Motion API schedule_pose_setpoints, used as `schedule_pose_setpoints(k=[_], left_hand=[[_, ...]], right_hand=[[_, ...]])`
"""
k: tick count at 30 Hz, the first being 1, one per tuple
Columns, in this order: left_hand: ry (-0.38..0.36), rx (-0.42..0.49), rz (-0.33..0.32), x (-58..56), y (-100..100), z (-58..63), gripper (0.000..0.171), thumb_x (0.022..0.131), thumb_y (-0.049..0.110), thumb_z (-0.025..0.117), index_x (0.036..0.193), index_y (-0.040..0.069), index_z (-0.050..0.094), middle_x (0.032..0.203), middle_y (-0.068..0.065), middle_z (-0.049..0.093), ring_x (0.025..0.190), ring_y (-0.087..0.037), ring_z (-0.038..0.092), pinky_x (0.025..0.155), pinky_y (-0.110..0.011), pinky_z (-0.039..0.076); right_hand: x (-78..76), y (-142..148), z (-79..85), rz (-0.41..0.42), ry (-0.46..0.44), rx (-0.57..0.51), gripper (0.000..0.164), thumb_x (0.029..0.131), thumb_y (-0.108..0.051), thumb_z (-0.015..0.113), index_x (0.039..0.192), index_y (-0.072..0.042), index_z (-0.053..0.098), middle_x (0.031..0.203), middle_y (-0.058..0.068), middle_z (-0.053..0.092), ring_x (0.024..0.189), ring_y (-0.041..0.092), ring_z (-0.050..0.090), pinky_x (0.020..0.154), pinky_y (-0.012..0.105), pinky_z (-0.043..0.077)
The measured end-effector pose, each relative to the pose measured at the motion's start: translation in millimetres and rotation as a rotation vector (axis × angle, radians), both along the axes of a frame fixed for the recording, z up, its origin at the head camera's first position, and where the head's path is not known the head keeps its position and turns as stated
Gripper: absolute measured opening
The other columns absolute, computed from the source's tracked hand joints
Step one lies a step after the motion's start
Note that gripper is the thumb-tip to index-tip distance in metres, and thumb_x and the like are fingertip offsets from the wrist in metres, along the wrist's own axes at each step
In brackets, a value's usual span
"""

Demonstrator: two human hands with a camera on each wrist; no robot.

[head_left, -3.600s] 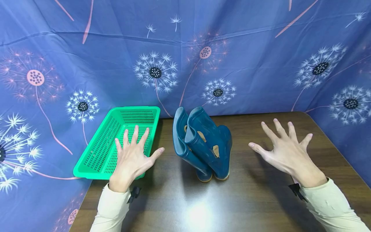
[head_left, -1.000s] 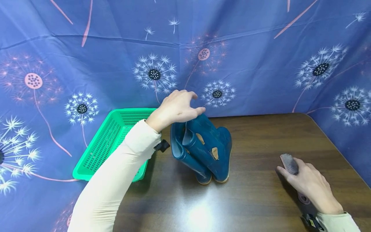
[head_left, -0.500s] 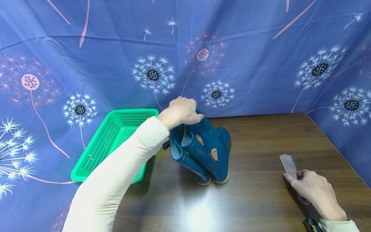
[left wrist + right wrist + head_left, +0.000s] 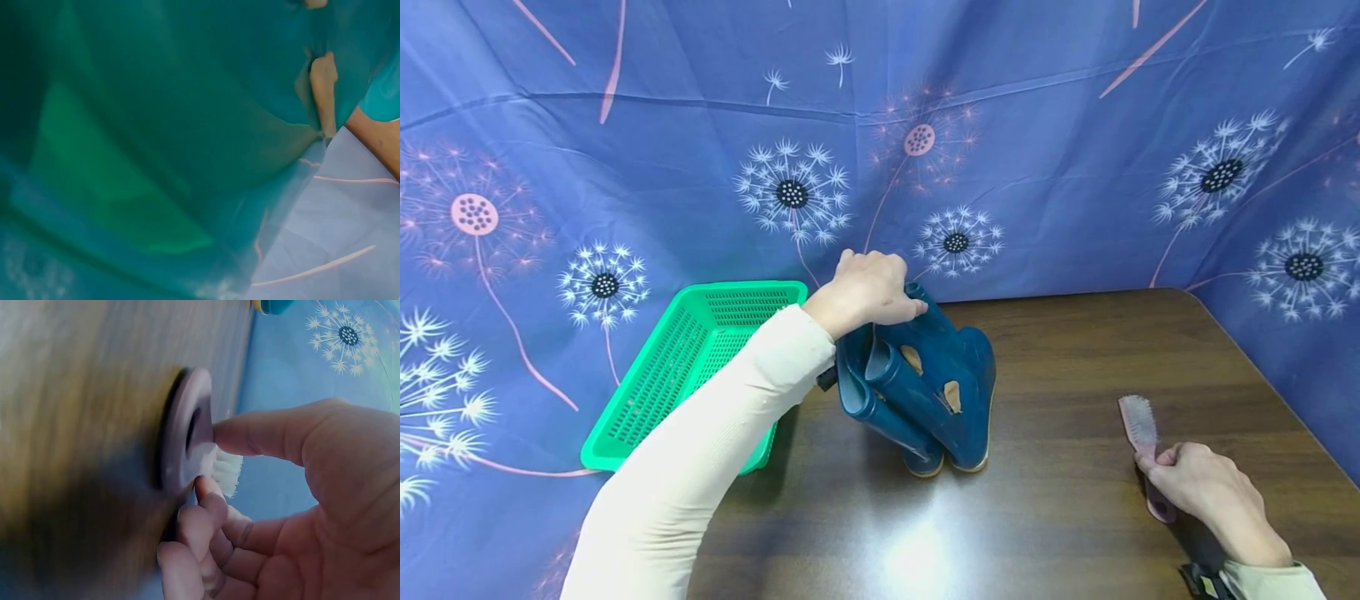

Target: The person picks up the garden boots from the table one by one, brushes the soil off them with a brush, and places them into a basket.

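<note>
**Ops:** Where's the brush (image 4: 1141, 421)?

**Me:** Right of the boots (image 4: 928, 408), well apart, tabletop (image 4: 1060, 358) between. My right grip (image 4: 1213, 492) has it.

**Ops:** Grip state, both sides?

**Me:** Right: pinching the brush handle (image 4: 199, 459), thumb one side, fingers the other. Left grip (image 4: 868, 287): at the top of the boots, thumb by the rim. Other fingers hidden, so can't tell if it's pinching.

**Ops:** Brush axis?

**Me:** Lengthwise, slightly slanted. Bristle end is the one closer to the boots, handle end further off. Bristles look to face up. Can't tell if the brush touches the tabletop.

**Ops:** Which relation matters?

**Me:** My read: that sideways gap. Boots lie left of the right grip and a bit farther out; bristle end pokes past my fingers. Left grip is nearer the boots, right grip nearer the brush.

**Ops:** Basket (image 4: 597, 457)?

**Me:** Left of the boots, just beside.
</note>
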State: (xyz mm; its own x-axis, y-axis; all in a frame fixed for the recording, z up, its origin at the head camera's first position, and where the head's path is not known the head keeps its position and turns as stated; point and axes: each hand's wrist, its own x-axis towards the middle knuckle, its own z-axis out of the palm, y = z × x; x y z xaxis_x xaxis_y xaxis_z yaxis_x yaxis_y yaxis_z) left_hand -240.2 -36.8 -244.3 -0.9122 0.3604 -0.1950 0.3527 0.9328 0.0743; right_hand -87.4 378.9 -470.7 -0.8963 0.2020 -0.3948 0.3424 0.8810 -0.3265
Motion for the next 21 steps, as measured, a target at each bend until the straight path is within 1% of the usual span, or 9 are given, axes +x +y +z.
schedule_pose_setpoints(k=[3,5,7,9,12,15,17,19,21], left_hand=[[0.016,0.006,0.001,2.5,0.1,2.2,0.055,0.102,0.058,0.062,0.069,0.018,0.046,0.068,0.002,0.037,0.076,-0.022,0.056,0.089,-0.041,0.042],[0.021,0.002,-0.007,4.9,0.5,4.2,0.058,0.103,0.058,0.06,0.066,0.018,0.044,0.064,0.002,0.035,0.071,-0.021,0.053,0.084,-0.039,0.043],[0.03,-0.007,-0.023,8.6,1.2,6.7,0.058,0.104,0.058,0.059,0.065,0.018,0.043,0.064,0.002,0.035,0.069,-0.02,0.053,0.08,-0.038,0.044],[0.027,-0.01,-0.038,13.5,2.0,9.3,0.057,0.104,0.057,0.058,0.066,0.018,0.045,0.066,0.002,0.037,0.07,-0.02,0.056,0.075,-0.037,0.046],[-0.001,0.011,-0.051,22.3,4.1,13.0,0.054,0.105,0.056,0.059,0.068,0.018,0.046,0.069,0.002,0.038,0.07,-0.02,0.056,0.066,-0.034,0.046],[-0.053,0.063,-0.061,30.9,6.8,15.3,0.053,0.105,0.053,0.06,0.068,0.017,0.048,0.065,0.003,0.035,0.062,-0.018,0.05,0.056,-0.03,0.04],[-0.077,0.089,-0.078,36.0,8.8,16.5,0.051,0.105,0.05,0.062,0.069,0.016,0.05,0.063,0.004,0.033,0.058,-0.016,0.045,0.054,-0.03,0.036],[-0.095,0.107,-0.09,40.5,10.7,17.7,0.044,0.105,0.047,0.064,0.078,0.013,0.058,0.065,0.003,0.039,0.06,-0.017,0.048,0.055,-0.03,0.039],[-0.11,0.121,-0.099,44.4,12.2,18.9,0.037,0.104,0.045,0.065,0.096,0.009,0.065,0.074,-0.001,0.053,0.069,-0.02,0.059,0.062,-0.032,0.049]], right_hand=[[-0.2,0.0,-0.4,-0.006,-0.014,-0.014,0.052,0.104,-0.063,0.049,0.083,-0.02,0.071,0.095,0.02,0.072,0.085,0.036,0.068,0.061,0.049,0.047],[-0.3,-0.2,-0.8,0.002,-0.025,-0.031,0.053,0.104,-0.062,0.048,0.083,-0.02,0.071,0.092,0.017,0.072,0.083,0.033,0.067,0.062,0.048,0.047],[-0.4,-0.5,-2.1,0.021,-0.031,-0.049,0.055,0.106,-0.061,0.046,0.08,-0.02,0.072,0.088,0.011,0.072,0.08,0.027,0.064,0.062,0.045,0.045],[-1.1,-0.2,-3.3,0.039,-0.031,-0.055,0.057,0.107,-0.061,0.044,0.077,-0.02,0.071,0.087,0.009,0.072,0.078,0.025,0.063,0.061,0.043,0.043],[-3.2,0.6,-5.4,0.062,-0.017,-0.04,0.057,0.106,-0.06,0.045,0.075,-0.017,0.065,0.091,0.014,0.07,0.079,0.029,0.064,0.061,0.043,0.044],[-4.8,2.1,-6.7,0.064,-0.019,-0.03,0.055,0.104,-0.06,0.047,0.076,-0.013,0.059,0.092,0.02,0.067,0.081,0.034,0.064,0.061,0.044,0.044],[-5.3,2.8,-7.3,0.065,-0.019,-0.032,0.054,0.104,-0.059,0.049,0.079,-0.011,0.059,0.092,0.021,0.066,0.082,0.036,0.065,0.061,0.045,0.045],[-5.4,3.2,-7.9,0.066,-0.018,-0.036,0.055,0.104,-0.058,0.049,0.082,-0.01,0.062,0.093,0.023,0.067,0.082,0.037,0.066,0.061,0.046,0.045],[-5.5,3.2,-8.0,0.072,-0.011,-0.037,0.055,0.104,-0.057,0.049,0.087,-0.008,0.065,0.097,0.027,0.068,0.084,0.041,0.068,0.062,0.047,0.046]])
